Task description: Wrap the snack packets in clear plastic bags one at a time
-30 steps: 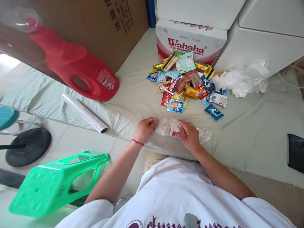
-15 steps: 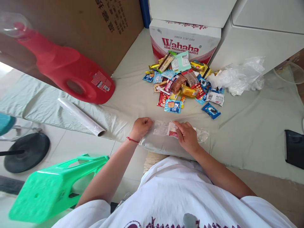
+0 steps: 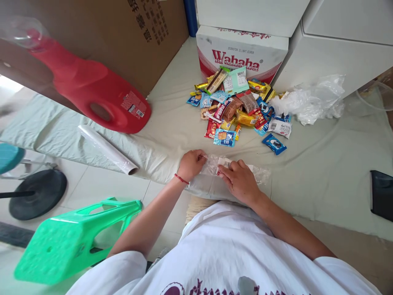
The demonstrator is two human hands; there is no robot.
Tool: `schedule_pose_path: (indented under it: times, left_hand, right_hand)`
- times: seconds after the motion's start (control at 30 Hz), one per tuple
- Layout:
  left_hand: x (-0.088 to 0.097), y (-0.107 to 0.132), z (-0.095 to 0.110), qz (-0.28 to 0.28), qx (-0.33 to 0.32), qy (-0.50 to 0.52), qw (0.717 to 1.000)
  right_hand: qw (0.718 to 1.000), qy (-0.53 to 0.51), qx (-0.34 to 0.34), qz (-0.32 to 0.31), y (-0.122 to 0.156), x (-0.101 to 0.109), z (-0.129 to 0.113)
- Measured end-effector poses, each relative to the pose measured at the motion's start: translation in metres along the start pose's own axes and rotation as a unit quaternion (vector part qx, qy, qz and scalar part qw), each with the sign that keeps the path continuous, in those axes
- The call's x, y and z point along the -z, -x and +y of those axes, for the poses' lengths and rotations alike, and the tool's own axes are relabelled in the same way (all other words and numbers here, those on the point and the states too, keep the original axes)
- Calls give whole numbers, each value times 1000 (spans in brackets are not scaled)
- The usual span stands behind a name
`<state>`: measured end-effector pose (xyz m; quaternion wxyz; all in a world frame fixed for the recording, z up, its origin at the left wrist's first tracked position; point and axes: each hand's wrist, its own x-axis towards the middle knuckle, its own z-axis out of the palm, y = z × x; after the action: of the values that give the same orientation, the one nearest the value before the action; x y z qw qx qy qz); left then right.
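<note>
A strip of clear plastic film (image 3: 211, 164) lies crumpled along the front edge of the cloth-covered surface. On it rests a small white and red snack packet (image 3: 224, 162), partly covered by my right hand (image 3: 241, 180). The thumb and bent fingers of that hand close on the packet's near side. My left hand (image 3: 192, 164), with a red cord at the wrist, has its fingers curled together at the film's left end and pinches it. Farther back, a heap of wrapped snacks (image 3: 229, 110) spreads in front of a carton; a blue snack packet (image 3: 274, 144) lies apart.
Behind the heap stands the Wahaba-style white and red carton (image 3: 242, 45). A crumpled plastic bag (image 3: 319, 100) is at right, and a black phone-like object (image 3: 381, 194) at the edge. To the left are a red jug (image 3: 104, 94), a film roll (image 3: 107, 149) and a green stool (image 3: 58, 241).
My left hand has moved right onto the film's left end. My right fingers have curled in more around the packet, which now shows more white and less red. The view has shifted slightly.
</note>
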<state>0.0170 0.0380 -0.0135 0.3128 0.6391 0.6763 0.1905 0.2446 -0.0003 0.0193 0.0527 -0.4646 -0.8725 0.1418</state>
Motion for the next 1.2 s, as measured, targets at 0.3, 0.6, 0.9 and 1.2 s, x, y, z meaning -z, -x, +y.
schedule_pose_path:
  times: [0.3,0.6,0.9,1.2]
  left_hand:
    - [12,27,18,-3,86,93,992]
    - [-8,40,50,38,93,234,967]
    - [-41,41,82,-9,5,88,996]
    - [-56,41,76,103,69,-121,985]
  right_hand:
    - [999,35,10,-28,4,1,-8]
    - [996,-41,66,-40,18,6,2]
    - [973,-221,63,23,27,17,35]
    - [974,-51,-211,62,53,-3,71]
